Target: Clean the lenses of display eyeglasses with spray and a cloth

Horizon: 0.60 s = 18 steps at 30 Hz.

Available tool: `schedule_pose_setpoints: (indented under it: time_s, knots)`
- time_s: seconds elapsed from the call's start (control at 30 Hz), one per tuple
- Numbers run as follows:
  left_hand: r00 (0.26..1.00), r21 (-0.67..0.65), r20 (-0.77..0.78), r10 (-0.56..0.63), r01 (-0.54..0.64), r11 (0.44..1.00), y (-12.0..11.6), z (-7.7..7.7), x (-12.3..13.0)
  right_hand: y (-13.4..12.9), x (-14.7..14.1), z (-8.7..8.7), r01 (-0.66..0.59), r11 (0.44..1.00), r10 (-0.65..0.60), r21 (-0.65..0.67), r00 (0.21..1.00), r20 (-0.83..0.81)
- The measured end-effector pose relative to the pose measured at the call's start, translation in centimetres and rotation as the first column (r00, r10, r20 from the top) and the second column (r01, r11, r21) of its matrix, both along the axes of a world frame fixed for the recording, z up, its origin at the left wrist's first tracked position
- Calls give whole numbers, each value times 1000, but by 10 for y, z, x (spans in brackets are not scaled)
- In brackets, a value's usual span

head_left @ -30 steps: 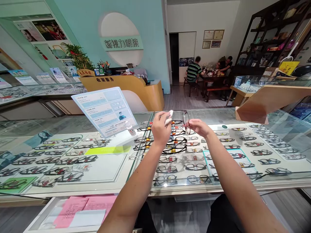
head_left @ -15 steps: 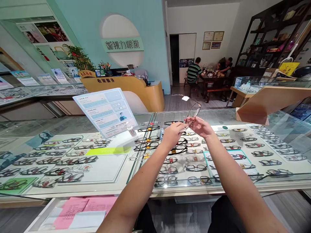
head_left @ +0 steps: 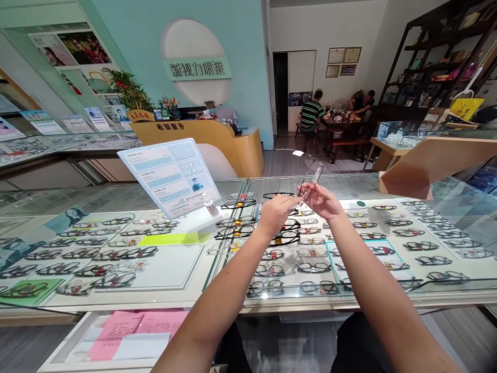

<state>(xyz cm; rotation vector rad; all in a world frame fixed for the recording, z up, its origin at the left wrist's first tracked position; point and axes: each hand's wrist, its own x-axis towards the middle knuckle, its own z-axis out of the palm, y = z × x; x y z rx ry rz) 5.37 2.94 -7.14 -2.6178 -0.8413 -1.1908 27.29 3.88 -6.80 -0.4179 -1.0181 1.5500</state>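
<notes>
Clear-lensed, thin-rimmed eyeglasses (head_left: 311, 177) are held up over the glass-topped worktop (head_left: 233, 301), tilted, with a small white tag (head_left: 298, 153) on the temple that stretches away from the hands. The right hand (head_left: 325, 203) grasps them between its thumb and fingers at the near part of the frame. The left hand (head_left: 276, 213) meets them from the other side, its fingers reaching to the lower part of the frame; whether it grips or only touches, I cannot tell.

Beneath and around the hands, black spectacle frames (head_left: 285, 237) with orange and red labels lie in rows, and further rows spread to both sides. Left of the hands, a blue-and-white printed card (head_left: 169, 178) stands tilted, with a small white bottle (head_left: 212, 208) just beside its lower right corner. Below the worktop's near edge, an open drawer (head_left: 64, 346) holds pink printed sheets (head_left: 116, 331). At right, a wooden panel (head_left: 435, 163) slants above the worktop.
</notes>
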Motion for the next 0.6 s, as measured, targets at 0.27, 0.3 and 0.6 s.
schedule_pose_setpoints:
  time_s: [0.27,0.3,0.6]
  knots:
    - [999,-3,32,18,-18,1000,1,-2,0,2,-1,0,7,1000,-8,-17,998,-66]
    - [999,0,38,22,-22,1000,1,-3,0,2,-1,0,14,1000,-15,-18,997,-71]
    - [997,27,56,59,-61,998,-3,8,-2,4,-1,-1,74,996,-78,-54,994,-82]
